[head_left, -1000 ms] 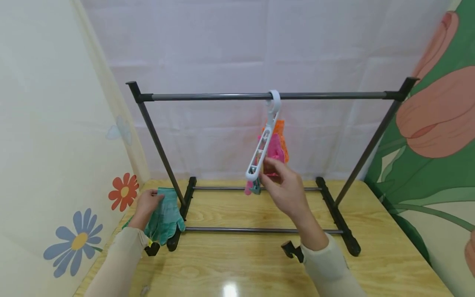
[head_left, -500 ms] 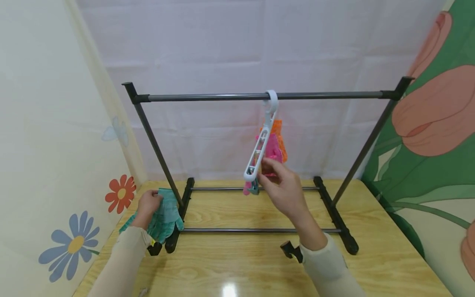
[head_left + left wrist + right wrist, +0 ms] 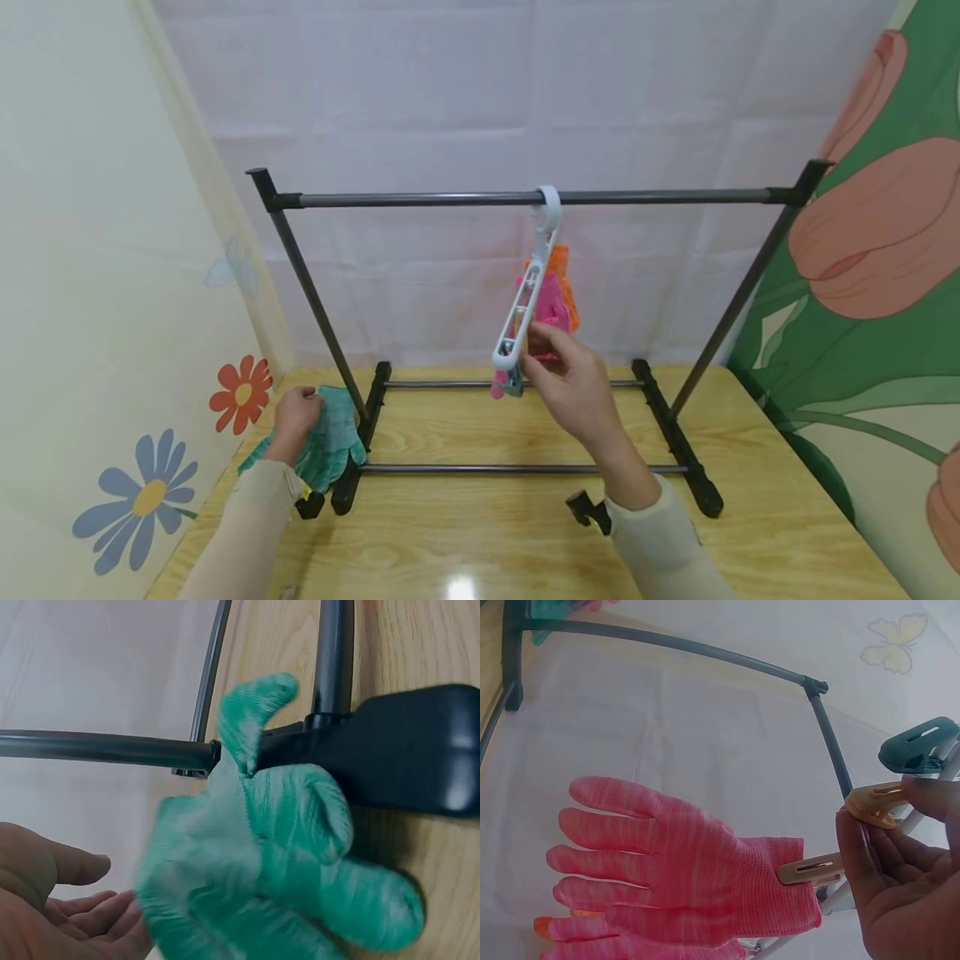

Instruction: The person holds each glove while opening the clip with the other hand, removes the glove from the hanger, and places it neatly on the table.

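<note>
A white clip hanger point(image 3: 525, 304) hangs by its hook from the rack's top bar. My right hand point(image 3: 573, 383) is at its lower end, pinching a beige clothespin point(image 3: 874, 799) between thumb and finger. A pink glove point(image 3: 682, 859) dangles by its cuff from another beige clothespin point(image 3: 802, 868), with an orange one point(image 3: 564, 287) behind it. A teal clothespin point(image 3: 919, 746) is on the hanger's end. At the left, my left hand point(image 3: 296, 417) is beside a green glove point(image 3: 247, 862); fingertips meet the glove's edge, and the thumb stays apart from them.
The black rack point(image 3: 420, 200) stands on a wooden table point(image 3: 465, 517), its left foot point(image 3: 420, 746) right beside the green glove. A small black bracket point(image 3: 588, 508) lies near my right forearm. Flowered walls flank both sides, with a white cloth point(image 3: 420, 100) behind.
The whole view has shifted slightly. Both hands keep nearly the same places, the right still pinching the clothespin on the hanger and the left still at the green glove.
</note>
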